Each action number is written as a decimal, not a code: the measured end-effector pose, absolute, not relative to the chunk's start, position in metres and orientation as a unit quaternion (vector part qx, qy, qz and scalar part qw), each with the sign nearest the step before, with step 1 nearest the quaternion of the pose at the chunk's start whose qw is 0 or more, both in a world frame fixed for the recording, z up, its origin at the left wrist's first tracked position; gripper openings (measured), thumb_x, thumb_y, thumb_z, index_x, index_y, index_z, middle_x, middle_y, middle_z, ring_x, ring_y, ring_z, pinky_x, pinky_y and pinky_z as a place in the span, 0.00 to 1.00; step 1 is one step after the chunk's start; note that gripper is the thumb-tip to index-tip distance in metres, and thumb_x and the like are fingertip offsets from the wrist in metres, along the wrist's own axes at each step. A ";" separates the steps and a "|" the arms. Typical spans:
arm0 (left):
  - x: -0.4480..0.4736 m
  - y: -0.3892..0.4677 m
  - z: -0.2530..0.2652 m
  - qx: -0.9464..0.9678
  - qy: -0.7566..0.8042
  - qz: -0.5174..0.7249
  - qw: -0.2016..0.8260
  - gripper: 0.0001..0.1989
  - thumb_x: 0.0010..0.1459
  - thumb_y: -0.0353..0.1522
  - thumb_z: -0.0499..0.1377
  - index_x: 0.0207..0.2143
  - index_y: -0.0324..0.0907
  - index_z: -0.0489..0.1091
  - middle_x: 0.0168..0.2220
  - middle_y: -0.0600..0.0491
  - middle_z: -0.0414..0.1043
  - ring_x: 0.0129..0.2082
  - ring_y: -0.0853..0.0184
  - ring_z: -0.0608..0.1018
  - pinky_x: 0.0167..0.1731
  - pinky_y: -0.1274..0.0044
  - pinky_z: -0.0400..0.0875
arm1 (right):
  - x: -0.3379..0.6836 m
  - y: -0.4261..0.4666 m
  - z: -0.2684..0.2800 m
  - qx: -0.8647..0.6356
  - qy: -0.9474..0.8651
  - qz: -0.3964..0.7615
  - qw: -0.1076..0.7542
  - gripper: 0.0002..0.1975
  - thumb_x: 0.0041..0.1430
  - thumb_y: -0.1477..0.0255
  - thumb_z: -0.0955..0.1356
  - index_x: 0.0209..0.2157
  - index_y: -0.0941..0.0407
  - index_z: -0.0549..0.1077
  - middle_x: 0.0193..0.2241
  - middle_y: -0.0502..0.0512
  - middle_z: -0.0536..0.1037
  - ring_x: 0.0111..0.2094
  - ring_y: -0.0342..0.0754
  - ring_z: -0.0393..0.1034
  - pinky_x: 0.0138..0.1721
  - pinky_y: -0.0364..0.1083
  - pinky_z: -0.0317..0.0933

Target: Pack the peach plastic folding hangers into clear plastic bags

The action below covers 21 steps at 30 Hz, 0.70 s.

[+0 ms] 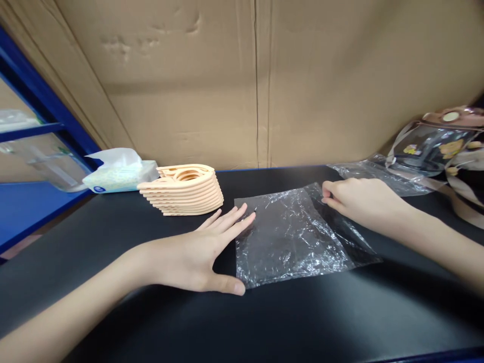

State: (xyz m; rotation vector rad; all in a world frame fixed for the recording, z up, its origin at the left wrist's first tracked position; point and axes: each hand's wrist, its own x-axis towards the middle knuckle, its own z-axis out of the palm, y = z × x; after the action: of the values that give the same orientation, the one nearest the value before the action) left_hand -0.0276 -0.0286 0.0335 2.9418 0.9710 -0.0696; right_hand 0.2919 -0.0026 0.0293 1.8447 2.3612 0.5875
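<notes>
A clear plastic bag [287,237] lies flat and slightly wrinkled on the black tabletop, with a looser flap along its right side. My left hand [204,257] is open, fingers spread, its fingertips and thumb on the bag's left edge. Thumb and fingers of my right hand [351,199] are pinched together at the upper right edge of the flap; the fingertips partly hide the film between them. Just beyond my left hand stands a neat stack of identical peach plastic pieces [185,191], with a rounded end and an oval opening.
A tissue pack [117,174] sits left of the stack. More clear plastic film [381,176] lies at the back right, beside a transparent bottle [431,146] with a strap [463,206]. Cardboard [189,91] walls off the back; a blue frame [71,136] stands left.
</notes>
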 end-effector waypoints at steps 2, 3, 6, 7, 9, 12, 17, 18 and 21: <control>-0.026 -0.030 0.040 0.949 0.314 0.033 0.003 0.43 0.59 0.51 0.55 0.68 0.47 0.38 0.68 0.43 0.42 0.65 0.53 0.55 0.56 0.63 0.64 | 0.292 -0.002 0.026 0.596 0.778 0.191 0.055 0.08 0.61 0.72 0.61 0.31 0.57 0.69 0.22 0.54 0.75 0.22 0.48 0.69 0.21 0.44 0.43; -0.025 -0.030 0.044 0.947 0.313 0.074 -0.011 0.40 0.61 0.49 0.53 0.68 0.47 0.39 0.68 0.45 0.43 0.65 0.55 0.56 0.57 0.64 0.63 | 0.292 -0.002 0.024 0.592 0.781 0.190 0.060 0.09 0.62 0.72 0.60 0.31 0.57 0.69 0.22 0.54 0.75 0.23 0.49 0.70 0.21 0.44 0.42; -0.028 -0.025 0.058 0.927 0.309 0.200 -0.075 0.30 0.66 0.44 0.49 0.66 0.46 0.46 0.66 0.48 0.50 0.64 0.59 0.58 0.61 0.65 0.57 | 0.290 -0.003 0.023 0.593 0.780 0.188 0.076 0.10 0.63 0.72 0.59 0.32 0.58 0.69 0.25 0.57 0.77 0.25 0.51 0.72 0.22 0.44 0.40; -0.031 -0.021 0.062 0.917 0.313 0.225 -0.100 0.30 0.65 0.44 0.50 0.65 0.44 0.49 0.66 0.48 0.52 0.64 0.59 0.58 0.62 0.64 0.56 | 0.289 -0.004 0.024 0.597 0.776 0.189 0.079 0.10 0.63 0.73 0.59 0.32 0.58 0.69 0.26 0.57 0.78 0.26 0.52 0.72 0.22 0.44 0.39; -0.042 -0.012 0.071 0.900 0.335 0.239 -0.144 0.31 0.64 0.47 0.51 0.64 0.42 0.51 0.65 0.46 0.54 0.63 0.57 0.59 0.61 0.62 0.55 | 0.286 -0.006 0.026 0.603 0.769 0.198 0.072 0.10 0.63 0.74 0.59 0.33 0.59 0.69 0.27 0.58 0.78 0.26 0.52 0.72 0.22 0.45 0.39; -0.069 0.006 0.079 0.883 0.375 0.220 -0.178 0.38 0.61 0.53 0.50 0.63 0.38 0.51 0.63 0.44 0.56 0.63 0.53 0.60 0.60 0.59 0.55 | 0.284 -0.009 0.030 0.579 0.780 0.237 0.023 0.10 0.62 0.78 0.58 0.33 0.59 0.69 0.29 0.57 0.76 0.29 0.51 0.71 0.22 0.45 0.42; -0.117 0.035 0.077 0.845 0.475 0.182 -0.164 0.44 0.52 0.60 0.52 0.61 0.39 0.58 0.58 0.47 0.66 0.55 0.52 0.70 0.52 0.58 0.65 | 0.284 -0.008 0.033 0.514 0.807 0.288 -0.037 0.10 0.62 0.79 0.59 0.30 0.59 0.69 0.32 0.57 0.73 0.32 0.49 0.69 0.25 0.45 0.49; -0.123 0.038 0.076 0.840 0.490 0.177 -0.151 0.45 0.50 0.61 0.53 0.60 0.40 0.59 0.56 0.48 0.68 0.53 0.52 0.72 0.51 0.58 0.66 | 0.285 -0.008 0.033 0.509 0.810 0.288 -0.042 0.10 0.62 0.79 0.59 0.30 0.59 0.69 0.31 0.57 0.73 0.32 0.49 0.68 0.26 0.45 0.50; -0.128 0.041 0.075 0.824 0.531 0.171 -0.102 0.51 0.43 0.65 0.53 0.59 0.39 0.61 0.54 0.47 0.70 0.50 0.52 0.74 0.49 0.60 0.68 | 0.288 -0.004 0.033 0.503 0.814 0.285 -0.060 0.10 0.62 0.79 0.59 0.29 0.59 0.69 0.31 0.56 0.72 0.32 0.48 0.68 0.26 0.45 0.52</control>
State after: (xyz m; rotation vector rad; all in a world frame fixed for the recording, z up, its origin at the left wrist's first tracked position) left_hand -0.1278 0.0414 0.0747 2.7715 1.7844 0.5738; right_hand 0.2880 -0.0041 0.0330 1.6435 2.6593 0.9320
